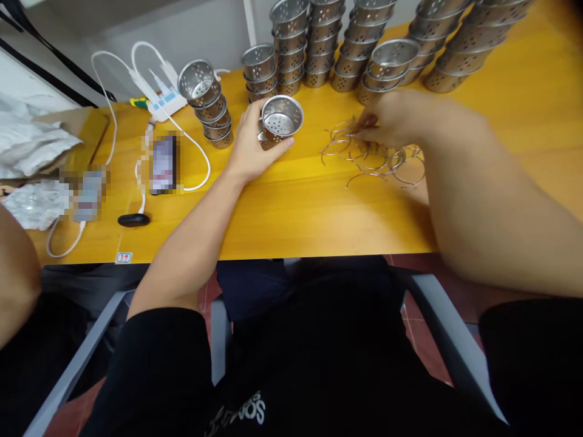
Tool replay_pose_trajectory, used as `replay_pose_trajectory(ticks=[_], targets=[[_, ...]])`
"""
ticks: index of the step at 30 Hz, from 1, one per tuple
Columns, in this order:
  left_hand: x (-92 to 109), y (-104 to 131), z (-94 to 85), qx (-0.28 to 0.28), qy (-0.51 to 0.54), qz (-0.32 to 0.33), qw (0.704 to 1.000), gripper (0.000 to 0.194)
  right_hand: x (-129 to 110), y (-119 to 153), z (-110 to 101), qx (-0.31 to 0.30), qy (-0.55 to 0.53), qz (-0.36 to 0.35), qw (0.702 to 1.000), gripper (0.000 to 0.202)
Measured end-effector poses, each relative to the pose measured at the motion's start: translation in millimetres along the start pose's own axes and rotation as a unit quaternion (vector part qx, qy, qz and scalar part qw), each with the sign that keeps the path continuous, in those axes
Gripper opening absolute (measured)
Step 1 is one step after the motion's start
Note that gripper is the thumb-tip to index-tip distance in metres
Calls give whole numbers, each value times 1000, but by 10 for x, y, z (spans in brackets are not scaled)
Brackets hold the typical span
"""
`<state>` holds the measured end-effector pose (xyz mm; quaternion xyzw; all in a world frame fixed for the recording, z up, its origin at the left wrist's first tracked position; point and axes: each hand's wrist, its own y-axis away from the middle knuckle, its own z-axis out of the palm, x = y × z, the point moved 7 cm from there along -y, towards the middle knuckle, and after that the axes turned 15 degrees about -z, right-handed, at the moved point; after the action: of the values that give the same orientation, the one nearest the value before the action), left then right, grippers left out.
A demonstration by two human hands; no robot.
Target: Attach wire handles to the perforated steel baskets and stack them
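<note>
My left hand (pixel 255 142) is wrapped round a perforated metal cup (pixel 283 116), tilted so that its open top and the holes in its base show. Part of another metal rim or cup shows just under it, mostly hidden by the fingers. Over a loose pile of thin bent wire pieces (pixel 387 161), my right hand (pixel 387 121) pinches at the wires with its fingertips. Which wire it grips is hard to make out. To the left of the held cup stands a stack of the same cups (pixel 212 112).
Several tall stacks of perforated cups (pixel 319 45) line the back of the yellow table (pixel 291 224). On the left lie a power strip (pixel 168 100), a phone (pixel 163 164), white cables and a black oval object (pixel 133 220). Another person's arm (pixel 16 273) is at the left edge.
</note>
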<state>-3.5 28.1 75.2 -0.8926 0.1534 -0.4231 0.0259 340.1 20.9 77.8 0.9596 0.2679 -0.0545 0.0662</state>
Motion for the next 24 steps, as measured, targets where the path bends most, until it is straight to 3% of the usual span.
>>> replay_pose_trajectory(ticks=[6,11,16,24], targets=[[-7,-1,-4,1,-2,4,1000,95,-268,78,-111,-37,61,68,995,20],[-36,-24,-6,13,-5,2,1000,92,-407,93,-152,-56,64,52,995,21],[-17,-8,-14,11,-6,13,1000,90,-409,113,-214,-37,71,60,995,17],[7,15,-31,20,-5,16,1000,91,-600,183,-404,42,19,38,998,34]])
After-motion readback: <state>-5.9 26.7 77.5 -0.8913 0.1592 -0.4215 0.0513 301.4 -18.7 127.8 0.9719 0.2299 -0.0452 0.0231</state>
